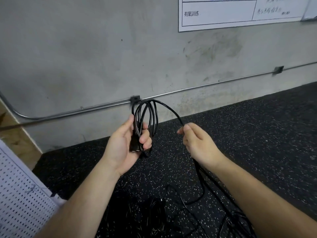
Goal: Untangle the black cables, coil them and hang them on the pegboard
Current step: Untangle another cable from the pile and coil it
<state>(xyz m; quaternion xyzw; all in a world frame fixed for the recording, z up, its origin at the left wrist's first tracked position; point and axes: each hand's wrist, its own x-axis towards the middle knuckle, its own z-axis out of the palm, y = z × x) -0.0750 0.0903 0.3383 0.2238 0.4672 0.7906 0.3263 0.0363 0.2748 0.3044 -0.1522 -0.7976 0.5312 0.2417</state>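
Observation:
My left hand (127, 143) grips a bunch of several loops of black cable (145, 112), which stand up above my fingers; a black plug end lies in my palm. From the loops one strand arcs to the right into my right hand (197, 143), which pinches it between thumb and fingers. Below that hand the strand drops to the floor and joins a loose tangle of black cables (197, 212) between my forearms. The white pegboard (18, 200) leans at the lower left.
A grey concrete wall with a metal conduit pipe (205, 85) runs across the back. The floor is black speckled rubber matting (257, 126). A white printed sheet (231, 12) hangs at the upper right. Bare wood flooring (15, 140) shows at the left.

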